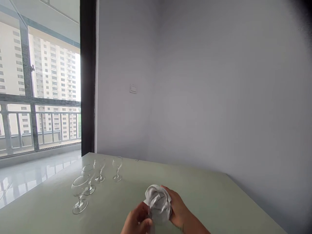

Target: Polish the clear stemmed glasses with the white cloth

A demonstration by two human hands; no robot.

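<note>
Bottom centre: left hand (138, 219), right hand (178, 208), fingers clamped on cloth (158, 197); likely wiping glass (161, 215), next turn wants light grip.

The bunched cloth (158, 202) is white, its folds shaded in soft grey. The front stemmed glass (80, 199) is clear and colourless, as are the other three glasses (117, 169), and the bench's (195, 191) plain pale sage green shows through them. The wall (207, 81) is an unpatterned grey with a faint lilac cast, its switch (133, 88) much the same pale tone. The post (88, 78) is near-black, the window bar (57, 102) dark grey. Rows of grey windows pattern the cream-white tower (57, 65).
</note>
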